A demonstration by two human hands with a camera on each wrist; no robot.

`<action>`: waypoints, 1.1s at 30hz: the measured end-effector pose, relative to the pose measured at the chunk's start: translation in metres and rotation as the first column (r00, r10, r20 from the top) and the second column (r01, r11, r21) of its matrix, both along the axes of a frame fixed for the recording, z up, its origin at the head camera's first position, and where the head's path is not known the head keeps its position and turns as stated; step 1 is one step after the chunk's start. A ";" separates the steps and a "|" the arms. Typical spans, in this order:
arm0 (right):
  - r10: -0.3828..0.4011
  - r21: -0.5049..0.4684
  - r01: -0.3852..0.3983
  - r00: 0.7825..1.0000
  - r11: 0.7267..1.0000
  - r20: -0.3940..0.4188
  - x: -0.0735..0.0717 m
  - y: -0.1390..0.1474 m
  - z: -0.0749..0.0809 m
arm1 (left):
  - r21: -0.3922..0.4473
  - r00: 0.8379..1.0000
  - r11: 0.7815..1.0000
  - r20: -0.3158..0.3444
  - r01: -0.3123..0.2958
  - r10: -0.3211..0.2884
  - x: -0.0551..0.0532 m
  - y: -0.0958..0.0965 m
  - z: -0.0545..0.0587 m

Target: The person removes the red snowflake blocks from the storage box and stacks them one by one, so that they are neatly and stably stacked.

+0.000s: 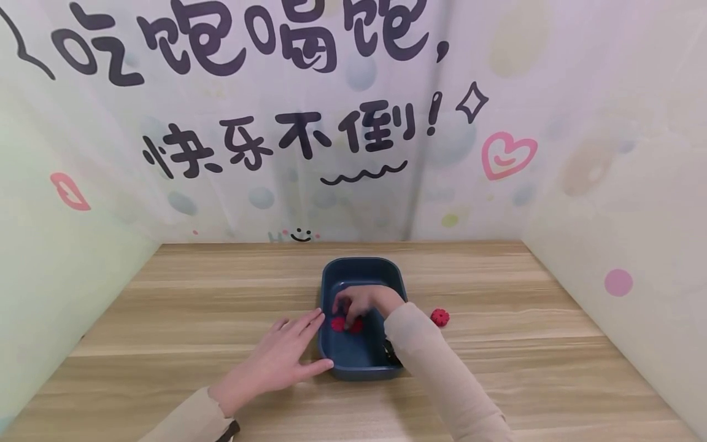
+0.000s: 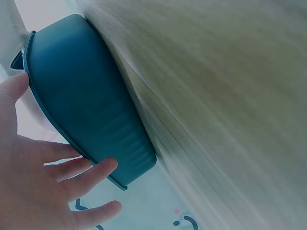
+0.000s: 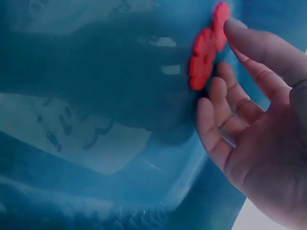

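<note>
Inside a dark blue rectangular tub point(image 1: 361, 359) on the table, my right hand point(image 1: 361, 301) reaches down with curled fingers. In the right wrist view its thumb and index finger pinch the edge of a red flower-shaped disc point(image 3: 220, 24). A second red flower-shaped disc point(image 3: 202, 60) stands against the first, edge to edge, close over the tub floor. The other right fingers are bent loosely beside it. My left hand point(image 1: 278, 356) is spread along the tub's left side, fingertips and thumb at the rim and outer wall point(image 2: 86, 91).
Another red flower-shaped piece point(image 1: 440, 317) lies on the wooden table point(image 1: 221, 294) to the right of the tub. A white patterned sheet point(image 1: 353, 209) with black lettering stands behind the table, and pale walls point(image 1: 618, 215) close in both sides.
</note>
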State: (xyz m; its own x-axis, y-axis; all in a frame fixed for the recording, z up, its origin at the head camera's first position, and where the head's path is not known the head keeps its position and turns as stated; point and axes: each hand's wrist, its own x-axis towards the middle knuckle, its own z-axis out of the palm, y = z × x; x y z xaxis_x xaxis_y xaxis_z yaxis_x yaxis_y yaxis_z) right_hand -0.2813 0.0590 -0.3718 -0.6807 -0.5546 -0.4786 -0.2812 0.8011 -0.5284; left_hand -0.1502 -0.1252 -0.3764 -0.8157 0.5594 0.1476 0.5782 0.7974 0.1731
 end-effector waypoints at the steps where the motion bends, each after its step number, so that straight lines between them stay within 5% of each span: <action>1: -0.004 0.005 0.005 1.000 1.000 -0.010 0.001 -0.001 -0.001 | -0.003 1.000 1.000 -0.001 -0.001 0.001 0.000 0.000 0.000; 18: -0.031 -0.024 0.029 0.994 0.999 -0.103 0.006 -0.005 -0.006 | 0.006 1.000 1.000 0.016 -0.006 0.006 0.001 0.001 0.000; 33: -0.043 0.018 0.043 0.999 0.999 -0.031 0.010 -0.005 -0.003 | -0.002 1.000 1.000 0.016 -0.009 0.009 0.000 0.001 0.000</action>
State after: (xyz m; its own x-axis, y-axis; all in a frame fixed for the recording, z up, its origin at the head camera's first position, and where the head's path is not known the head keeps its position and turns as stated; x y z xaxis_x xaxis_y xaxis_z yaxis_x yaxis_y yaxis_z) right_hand -0.2711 0.0536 -0.3746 -0.7180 -0.5160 -0.4672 -0.2620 0.8222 -0.5053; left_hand -0.1501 -0.1245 -0.3763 -0.8230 0.5522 0.1333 0.5680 0.8030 0.1803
